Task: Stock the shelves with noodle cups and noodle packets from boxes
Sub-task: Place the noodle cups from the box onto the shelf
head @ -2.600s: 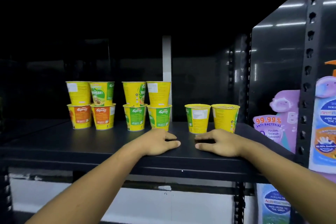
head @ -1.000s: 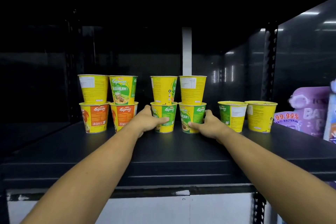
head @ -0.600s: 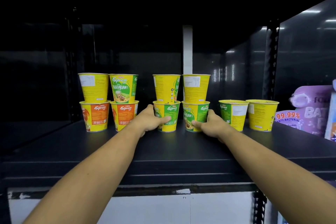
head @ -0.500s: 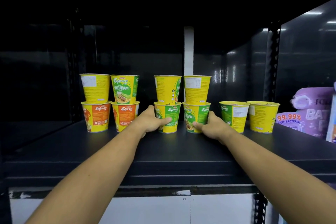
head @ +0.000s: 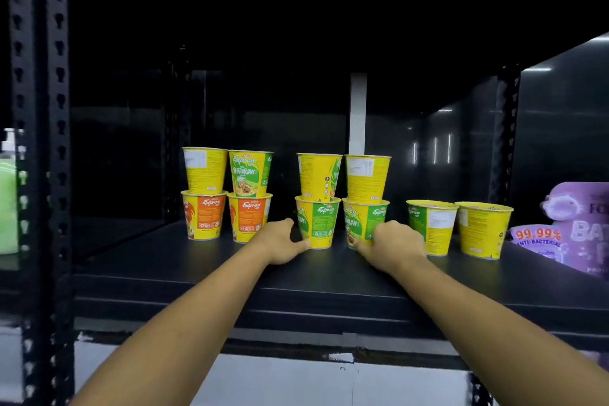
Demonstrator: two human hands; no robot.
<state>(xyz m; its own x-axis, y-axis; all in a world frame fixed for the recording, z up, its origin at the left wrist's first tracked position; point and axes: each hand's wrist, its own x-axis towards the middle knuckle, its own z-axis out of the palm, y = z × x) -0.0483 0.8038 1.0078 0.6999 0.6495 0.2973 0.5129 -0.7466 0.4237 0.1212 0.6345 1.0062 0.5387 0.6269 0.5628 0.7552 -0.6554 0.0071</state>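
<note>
Left green cup [head: 318, 222] is gripped from its left by left hand [head: 283, 242], right green cup [head: 362, 217] from its right by right hand [head: 392, 244]; both upright, each bearing a cup.

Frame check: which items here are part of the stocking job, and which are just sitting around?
Job:
- left hand, gripping the left green cup
- right hand, gripping the right green cup
- orange cups
- top cups
- single cups
- shelf

Lying about:
- purple pack
- green bottle
</note>
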